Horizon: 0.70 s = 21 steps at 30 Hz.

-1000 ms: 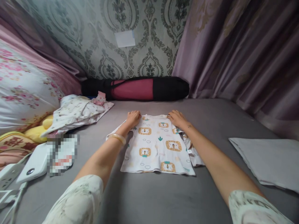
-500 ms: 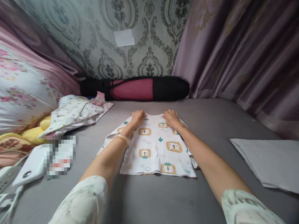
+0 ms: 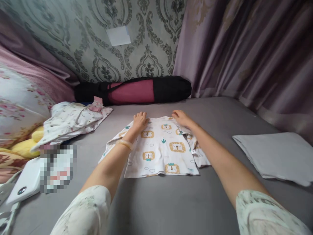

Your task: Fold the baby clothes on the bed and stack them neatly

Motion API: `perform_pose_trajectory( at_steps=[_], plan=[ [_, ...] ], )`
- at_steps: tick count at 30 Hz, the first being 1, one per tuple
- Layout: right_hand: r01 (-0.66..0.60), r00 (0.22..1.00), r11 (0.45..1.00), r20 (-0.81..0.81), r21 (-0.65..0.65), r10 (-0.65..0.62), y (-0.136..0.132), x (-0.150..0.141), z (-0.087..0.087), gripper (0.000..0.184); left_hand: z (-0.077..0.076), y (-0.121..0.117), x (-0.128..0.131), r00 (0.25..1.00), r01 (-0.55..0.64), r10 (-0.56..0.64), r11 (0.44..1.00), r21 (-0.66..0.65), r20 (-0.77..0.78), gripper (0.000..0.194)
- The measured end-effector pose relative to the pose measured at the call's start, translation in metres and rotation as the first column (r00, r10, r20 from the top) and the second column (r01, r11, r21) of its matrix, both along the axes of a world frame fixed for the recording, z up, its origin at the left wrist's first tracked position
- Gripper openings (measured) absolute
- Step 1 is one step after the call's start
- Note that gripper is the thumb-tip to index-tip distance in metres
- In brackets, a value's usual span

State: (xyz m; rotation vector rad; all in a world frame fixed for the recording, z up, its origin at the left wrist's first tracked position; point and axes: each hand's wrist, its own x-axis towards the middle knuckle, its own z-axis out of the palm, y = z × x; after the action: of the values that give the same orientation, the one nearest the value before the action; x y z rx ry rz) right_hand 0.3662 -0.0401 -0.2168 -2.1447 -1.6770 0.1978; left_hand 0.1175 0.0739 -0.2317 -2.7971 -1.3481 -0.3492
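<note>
A small white long-sleeved shirt (image 3: 160, 163) with a print of tan lion faces and green leaves lies spread on the grey sheet, neckline away from me. My left hand (image 3: 141, 121) rests on its left shoulder, fingers laid out on the cloth. At the far right shoulder is my right hand (image 3: 182, 118), its fingers stretched toward the neckline and partly blurred. Under my right forearm a sleeve (image 3: 202, 158) sticks out beside the shirt's body. The left sleeve (image 3: 109, 147) slants out beyond my left forearm.
A black and pink roll bag (image 3: 132, 91) lies along the wall. Printed clothes (image 3: 70, 120) are heaped at the left beside a floral pillow (image 3: 14, 107). A white device (image 3: 25, 179) with a cable sits nearer me. Folded grey cloth (image 3: 276, 156) lies at the right.
My right hand has shifted at the right shoulder, and more of the right sleeve now shows beside the shirt. My left hand stays at the left shoulder. The view has turned slightly.
</note>
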Motion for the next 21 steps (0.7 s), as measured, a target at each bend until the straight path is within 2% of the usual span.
perform_pose_trajectory(
  at_steps=[2,6,11,14,17,21],
  plan=[
    [0.099,0.993,0.995,-0.061,-0.007,-0.099,-0.025,0.020,0.005,0.032,0.005,-0.008,0.005,1.000,0.022,-0.022,1.000,0.006,0.014,0.036],
    [0.203,0.965,0.951,-0.119,-0.232,-0.234,-0.092,0.044,0.011,0.031,0.010,-0.035,0.026,0.990,0.131,-0.126,0.989,-0.063,0.067,0.029],
    [0.179,0.964,0.865,-0.091,-0.470,-0.249,-0.158,0.031,0.018,0.032,0.003,-0.070,0.068,0.934,0.332,-0.309,0.936,-0.117,0.181,0.025],
    [0.160,0.982,0.854,-0.013,-0.495,-0.191,-0.179,0.015,0.027,0.036,-0.005,-0.081,0.092,0.890,0.407,-0.374,0.910,-0.084,0.261,0.026],
    [0.155,0.986,0.856,0.027,-0.494,-0.163,-0.189,0.004,0.033,0.032,-0.016,-0.086,0.109,0.860,0.409,-0.365,0.911,-0.052,0.357,0.028],
    [0.118,0.987,0.870,-0.036,-0.479,-0.154,-0.191,0.005,0.029,0.018,-0.028,-0.088,0.119,0.836,0.385,-0.328,0.922,-0.044,0.441,0.029]
  ],
)
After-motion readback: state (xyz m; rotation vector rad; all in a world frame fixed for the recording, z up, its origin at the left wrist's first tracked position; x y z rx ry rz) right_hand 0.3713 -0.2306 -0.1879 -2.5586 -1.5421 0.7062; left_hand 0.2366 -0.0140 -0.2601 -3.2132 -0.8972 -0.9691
